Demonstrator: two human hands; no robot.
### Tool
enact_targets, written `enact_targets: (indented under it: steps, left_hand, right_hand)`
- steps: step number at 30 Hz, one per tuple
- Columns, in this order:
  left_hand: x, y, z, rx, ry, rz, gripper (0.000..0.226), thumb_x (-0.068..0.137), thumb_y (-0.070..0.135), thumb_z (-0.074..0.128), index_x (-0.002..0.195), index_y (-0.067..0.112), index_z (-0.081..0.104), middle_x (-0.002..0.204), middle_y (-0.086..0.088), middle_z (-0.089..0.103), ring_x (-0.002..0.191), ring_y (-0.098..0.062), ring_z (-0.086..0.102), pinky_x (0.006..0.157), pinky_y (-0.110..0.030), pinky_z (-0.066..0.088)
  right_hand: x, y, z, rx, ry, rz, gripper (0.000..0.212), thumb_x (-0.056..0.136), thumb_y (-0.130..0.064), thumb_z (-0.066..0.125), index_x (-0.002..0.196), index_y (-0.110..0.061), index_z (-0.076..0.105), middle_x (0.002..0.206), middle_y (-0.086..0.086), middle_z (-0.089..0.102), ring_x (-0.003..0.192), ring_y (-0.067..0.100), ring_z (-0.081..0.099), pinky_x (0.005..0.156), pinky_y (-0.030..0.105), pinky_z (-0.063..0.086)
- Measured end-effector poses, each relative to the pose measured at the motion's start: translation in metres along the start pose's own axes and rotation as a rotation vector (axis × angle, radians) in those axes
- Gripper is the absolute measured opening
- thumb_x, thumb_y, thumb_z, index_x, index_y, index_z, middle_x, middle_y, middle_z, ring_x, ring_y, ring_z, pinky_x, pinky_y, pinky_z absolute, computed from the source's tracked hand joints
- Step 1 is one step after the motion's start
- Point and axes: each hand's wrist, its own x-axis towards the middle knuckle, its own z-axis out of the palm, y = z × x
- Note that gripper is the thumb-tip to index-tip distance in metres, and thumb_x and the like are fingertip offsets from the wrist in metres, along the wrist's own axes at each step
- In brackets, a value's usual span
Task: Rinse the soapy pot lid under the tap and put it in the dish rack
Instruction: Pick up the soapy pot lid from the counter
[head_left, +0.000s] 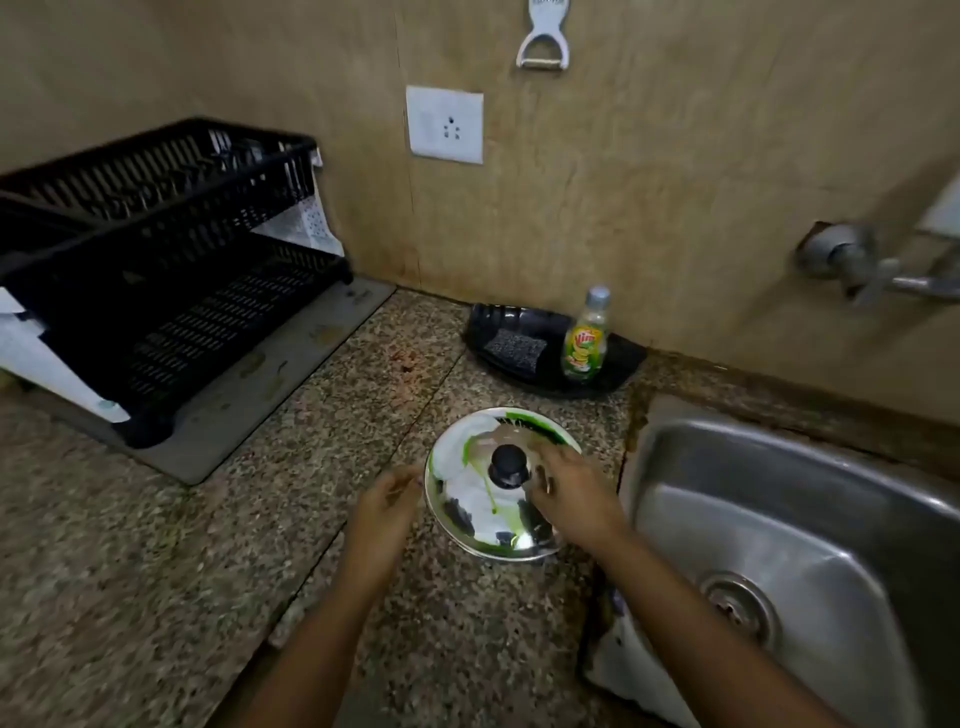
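A shiny steel pot lid (475, 499) with a black knob (509, 464) and streaks of green soap lies on the speckled granite counter, just left of the sink. My right hand (571, 493) rests over the lid's right side, fingers spread beside the knob, not closed on it. At the lid's left rim sits my left hand (387, 501), fingers loosely curled and touching or nearly touching the edge. The black two-tier dish rack (156, 249) stands at the back left. The tap (872, 270) sticks out of the wall at the right, blurred.
A steel sink (779, 519) with a drain fills the right side. Behind the lid, a black tray (623, 358) holds a scrub pad (514, 348) and a dish soap bottle (587, 338). A wall socket (445, 124) and a hanging peeler (543, 36) are on the wall.
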Motion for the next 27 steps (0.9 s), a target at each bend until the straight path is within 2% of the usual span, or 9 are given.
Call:
enact_targets:
  steps: [2,6,9,11,14,19,23,25,27]
  left_hand:
    - [0.013,-0.003,-0.002,0.004,0.006,-0.02,0.019,0.096,0.025,0.054,0.113,0.022,0.064,0.105,0.011,0.061,0.099,-0.01,0.055,0.083,-0.027,0.042]
    - [0.035,-0.015,-0.008,0.006,-0.012,-0.041,0.02,0.095,0.021,0.056,0.113,0.019,0.064,0.115,-0.001,0.063,0.11,-0.018,0.057,0.092,-0.031,0.044]
    - [0.051,-0.022,-0.012,0.015,-0.02,-0.063,0.019,0.096,0.018,0.055,0.112,0.02,0.064,0.115,-0.002,0.063,0.111,-0.018,0.058,0.091,-0.029,0.044]
    - [0.057,-0.026,-0.013,0.002,-0.005,-0.072,0.02,0.095,0.016,0.054,0.112,0.021,0.064,0.118,-0.004,0.065,0.112,-0.02,0.059,0.096,-0.034,0.046]
    - [0.062,-0.027,-0.009,0.022,0.03,-0.078,0.026,0.096,0.018,0.053,0.12,0.018,0.062,0.121,-0.003,0.063,0.11,-0.018,0.058,0.098,-0.035,0.044]
    - [0.064,-0.015,0.001,-0.184,0.143,-0.078,0.027,0.1,0.025,0.046,0.124,0.017,0.054,0.129,-0.006,0.06,0.114,-0.022,0.059,0.1,-0.039,0.045]
    - [0.061,0.009,0.03,-0.365,-0.03,-0.261,0.038,0.103,0.028,0.034,0.129,0.011,0.057,0.122,-0.008,0.064,0.101,-0.021,0.064,0.082,-0.033,0.051]
    - [0.052,0.022,0.055,-0.439,-0.164,-0.354,0.039,0.102,0.033,0.037,0.123,0.013,0.062,0.114,-0.008,0.068,0.091,-0.016,0.065,0.075,-0.03,0.051]
    - [0.038,0.035,0.08,-0.508,-0.275,-0.409,0.033,0.1,0.036,0.04,0.114,0.017,0.065,0.106,-0.003,0.07,0.09,-0.015,0.065,0.075,-0.032,0.052]
  right_hand:
    - [0.012,-0.007,0.005,0.014,-0.021,0.024,0.058,0.09,-0.042,0.053,0.143,-0.025,0.035,0.138,0.005,0.047,0.126,0.029,0.042,0.099,0.039,0.04]
    - [0.03,-0.018,0.012,0.015,-0.068,0.032,0.06,0.085,-0.041,0.061,0.138,-0.021,0.043,0.137,0.005,0.047,0.122,0.027,0.047,0.099,0.038,0.044]
    - [0.041,-0.023,0.012,0.038,-0.073,0.054,0.054,0.076,-0.036,0.069,0.123,-0.016,0.054,0.124,0.007,0.053,0.108,0.028,0.055,0.087,0.039,0.049]
    - [0.042,-0.026,0.011,0.047,-0.073,0.04,0.049,0.068,-0.033,0.072,0.111,-0.014,0.059,0.114,0.007,0.056,0.097,0.026,0.058,0.075,0.033,0.048]
    - [0.039,-0.031,0.004,0.096,0.016,-0.005,0.044,0.063,-0.027,0.074,0.103,-0.014,0.061,0.106,0.005,0.056,0.091,0.025,0.058,0.065,0.029,0.041]
    - [0.028,-0.037,-0.017,0.193,0.163,-0.041,0.046,0.059,-0.026,0.074,0.103,-0.017,0.064,0.101,0.002,0.056,0.092,0.024,0.057,0.073,0.039,0.051]
    - [0.007,-0.027,-0.039,0.281,0.322,0.071,0.044,0.056,-0.024,0.074,0.099,-0.018,0.066,0.101,0.001,0.059,0.088,0.02,0.059,0.072,0.033,0.05]
    - [-0.008,-0.014,-0.053,0.329,0.397,0.161,0.042,0.055,-0.021,0.077,0.096,-0.016,0.067,0.099,0.0,0.06,0.085,0.018,0.058,0.07,0.029,0.046]
    - [-0.02,0.001,-0.066,0.353,0.444,0.234,0.04,0.055,-0.019,0.079,0.093,-0.015,0.068,0.097,0.0,0.06,0.086,0.019,0.058,0.069,0.027,0.043]
